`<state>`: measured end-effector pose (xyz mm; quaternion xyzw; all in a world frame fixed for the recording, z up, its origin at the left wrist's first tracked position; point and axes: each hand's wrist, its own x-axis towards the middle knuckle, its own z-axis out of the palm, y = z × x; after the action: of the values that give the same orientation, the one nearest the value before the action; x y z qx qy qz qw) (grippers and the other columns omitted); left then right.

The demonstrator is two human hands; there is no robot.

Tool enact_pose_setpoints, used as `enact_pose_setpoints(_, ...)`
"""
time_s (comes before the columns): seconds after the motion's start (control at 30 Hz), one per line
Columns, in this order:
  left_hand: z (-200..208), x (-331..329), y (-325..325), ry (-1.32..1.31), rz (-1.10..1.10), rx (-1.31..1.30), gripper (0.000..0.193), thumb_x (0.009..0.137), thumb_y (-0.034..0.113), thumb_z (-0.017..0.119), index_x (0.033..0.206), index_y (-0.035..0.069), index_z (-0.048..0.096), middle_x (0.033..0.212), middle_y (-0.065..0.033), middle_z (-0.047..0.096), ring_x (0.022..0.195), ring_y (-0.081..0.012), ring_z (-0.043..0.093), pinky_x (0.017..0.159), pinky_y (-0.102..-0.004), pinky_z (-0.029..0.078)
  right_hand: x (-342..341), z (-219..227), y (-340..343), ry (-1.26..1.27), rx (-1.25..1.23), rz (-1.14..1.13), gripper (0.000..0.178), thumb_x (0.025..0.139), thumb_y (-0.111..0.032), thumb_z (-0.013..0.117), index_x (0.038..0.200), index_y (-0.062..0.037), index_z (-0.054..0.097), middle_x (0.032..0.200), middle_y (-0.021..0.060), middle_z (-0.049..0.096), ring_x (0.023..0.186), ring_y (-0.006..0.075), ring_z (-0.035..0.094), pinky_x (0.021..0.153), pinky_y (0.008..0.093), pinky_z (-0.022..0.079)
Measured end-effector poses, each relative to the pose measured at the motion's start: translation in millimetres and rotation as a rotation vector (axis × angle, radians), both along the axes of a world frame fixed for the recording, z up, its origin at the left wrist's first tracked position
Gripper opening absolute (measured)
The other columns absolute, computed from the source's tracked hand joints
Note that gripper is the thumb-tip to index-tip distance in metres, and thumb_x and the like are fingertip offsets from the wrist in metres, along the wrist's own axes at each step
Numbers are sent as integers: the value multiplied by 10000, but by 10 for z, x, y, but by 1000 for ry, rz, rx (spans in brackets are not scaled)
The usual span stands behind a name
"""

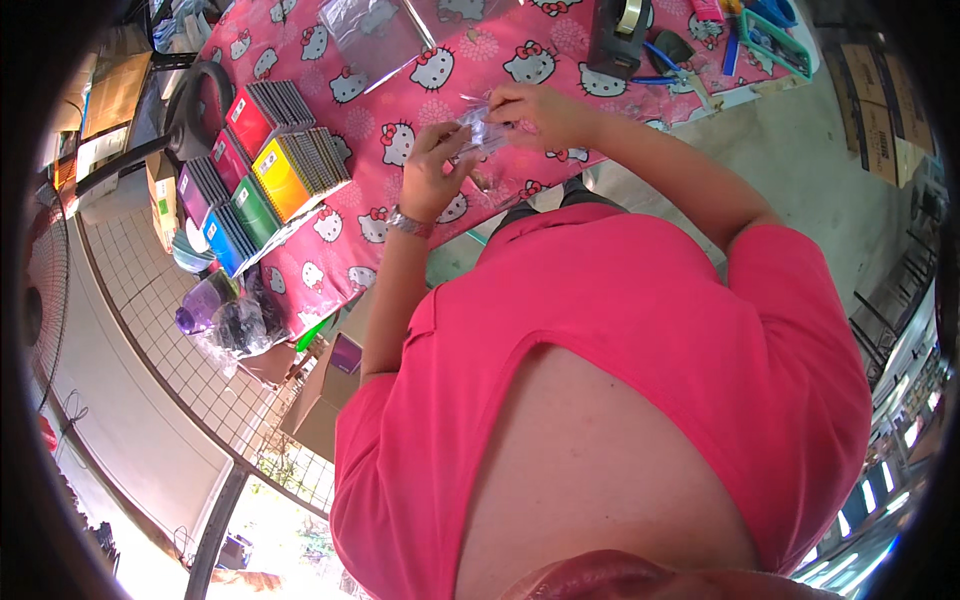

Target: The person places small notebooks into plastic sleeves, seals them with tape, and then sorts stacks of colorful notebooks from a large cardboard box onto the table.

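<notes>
A crumpled piece of clear plastic wrap (484, 136) is stretched between my two hands above the table's near edge. On its left side, my left hand (433, 172) pinches the plastic between thumb and fingers, a watch on that wrist. My right hand (543, 117) grips the other side with bent fingers. Glare on the film hides whether anything lies inside it. To the left stand stacks of spiral notebooks with red (252, 118), yellow (282, 178), green (254, 212), purple (199, 186) and blue (226, 236) covers.
A pink cartoon-cat tablecloth (360, 120) covers the table. Clear plastic sheets (372, 38) lie at the back. A black tape dispenser (616, 45), blue-handled pliers (660, 68) and a green tray (778, 45) sit at right. A purple bottle (205, 303) is by the left edge.
</notes>
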<state>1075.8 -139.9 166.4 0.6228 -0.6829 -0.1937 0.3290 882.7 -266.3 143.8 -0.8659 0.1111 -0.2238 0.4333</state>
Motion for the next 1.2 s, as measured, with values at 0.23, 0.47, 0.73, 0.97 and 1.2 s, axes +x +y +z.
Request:
enact_pose_setpoints(0.23, -257, 67, 144, -64, 10, -9, 321, 635, 66, 755, 951, 89, 703, 1074, -68, 583, 984, -228, 549, 826, -341, 466, 20, 8, 215, 28, -334, -45, 206, 760, -227, 654, 828, -37, 612, 1051, 69, 522, 988, 255, 502, 859, 354, 432)
enact_pose_setpoints(0.47, -235, -60, 7, -8, 384, 109, 147, 619, 237, 783, 753, 190, 747, 1132, -22, 536, 1119, -259, 413, 955, -452, 300, 223, -156, 456, 39, -108, -518, 173, 804, -228, 655, 837, -59, 641, 1082, 61, 523, 985, 242, 481, 866, 353, 380)
enact_pose_setpoints(0.73, -178, 8, -99, -86, 335, 298, 263, 605, 237, 779, 841, 137, 722, 1066, -30, 588, 1062, -233, 482, 962, -401, 326, -708, -345, -333, 77, -20, -1274, 211, 843, -207, 638, 981, -47, 624, 886, 88, 594, 845, 214, 547, 774, 325, 433)
enact_pose_setpoints(0.97, -230, 218, -285, -1, 143, 324, 364, 584, 215, 768, 930, 125, 698, 945, -41, 643, 956, -246, 514, 901, -380, 373, -1110, -605, -361, -375, 1059, -1137, 160, 866, -202, 629, 882, -48, 590, 810, 17, 568, 734, 130, 531, 685, 274, 441)
enact_pose_setpoints(1.2, -139, 201, -272, 36, 134, 332, 372, 597, 228, 779, 949, 131, 709, 935, -37, 639, 953, -238, 513, 867, -354, 413, -1133, -1131, 48, -451, 1569, -729, 132, 868, -183, 617, 900, -75, 547, 750, -3, 512, 693, 99, 494, 589, 228, 407)
